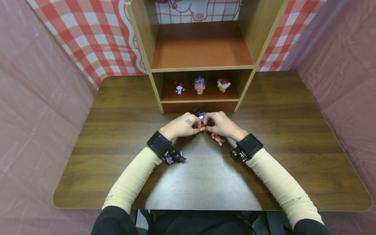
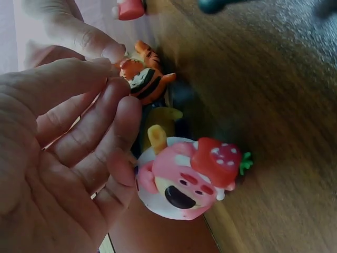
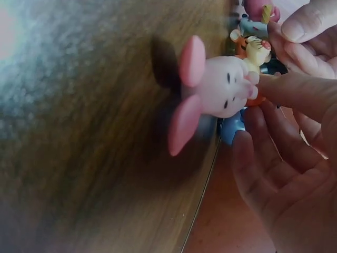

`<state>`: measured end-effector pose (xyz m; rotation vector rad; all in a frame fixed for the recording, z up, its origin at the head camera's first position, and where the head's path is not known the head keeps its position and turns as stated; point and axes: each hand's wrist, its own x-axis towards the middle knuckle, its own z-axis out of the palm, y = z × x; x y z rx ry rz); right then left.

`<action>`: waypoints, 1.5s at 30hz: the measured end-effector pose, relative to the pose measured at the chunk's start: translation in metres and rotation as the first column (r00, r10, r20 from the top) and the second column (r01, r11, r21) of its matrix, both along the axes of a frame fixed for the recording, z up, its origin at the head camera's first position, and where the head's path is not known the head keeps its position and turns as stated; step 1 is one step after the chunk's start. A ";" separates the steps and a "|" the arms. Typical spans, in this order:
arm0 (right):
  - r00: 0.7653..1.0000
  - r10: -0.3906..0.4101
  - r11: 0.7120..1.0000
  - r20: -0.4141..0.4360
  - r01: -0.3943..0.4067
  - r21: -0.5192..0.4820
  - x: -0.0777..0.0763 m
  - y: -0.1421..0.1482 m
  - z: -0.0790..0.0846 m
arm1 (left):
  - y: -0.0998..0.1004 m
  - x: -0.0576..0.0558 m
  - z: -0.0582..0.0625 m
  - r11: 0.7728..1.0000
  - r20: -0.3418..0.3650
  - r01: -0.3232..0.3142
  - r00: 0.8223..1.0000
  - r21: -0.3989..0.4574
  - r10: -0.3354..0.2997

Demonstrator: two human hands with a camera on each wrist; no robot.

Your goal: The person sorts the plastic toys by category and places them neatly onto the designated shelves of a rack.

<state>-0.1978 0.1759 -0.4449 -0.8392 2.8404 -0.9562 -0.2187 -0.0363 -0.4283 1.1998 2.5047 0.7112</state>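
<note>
Between the hands is an orange, black-striped tiger figurine, seen also in the head view. My left hand pinches it from the left with thumb and fingertips. From the other side my right hand holds it with thumb and fingers, which cover part of it. A pink bear figurine with a red strawberry hat lies beside the left fingers. Near the right hand is a pink piglet figurine, its long ears pointing away from the hand. A blue figurine shows just beyond the fingertips, partly covered.
A wooden shelf unit stands at the table's back. Its lower compartment holds a red-and-blue figurine, a blue-and-pink one and a white one with a red top. A black-and-purple figurine lies by the left wrist.
</note>
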 end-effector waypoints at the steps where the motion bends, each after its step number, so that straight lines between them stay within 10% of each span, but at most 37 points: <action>1: 1.000 -0.004 1.000 0.002 0.004 0.004 0.000 0.001 0.000 | 0.000 0.000 0.000 1.000 -0.001 -0.002 1.000 -0.010 0.002; 45: 0.987 0.024 1.000 0.160 -0.024 -0.004 0.000 0.006 -0.006 | 0.008 0.003 -0.005 0.987 -0.126 -0.091 0.989 -0.133 0.075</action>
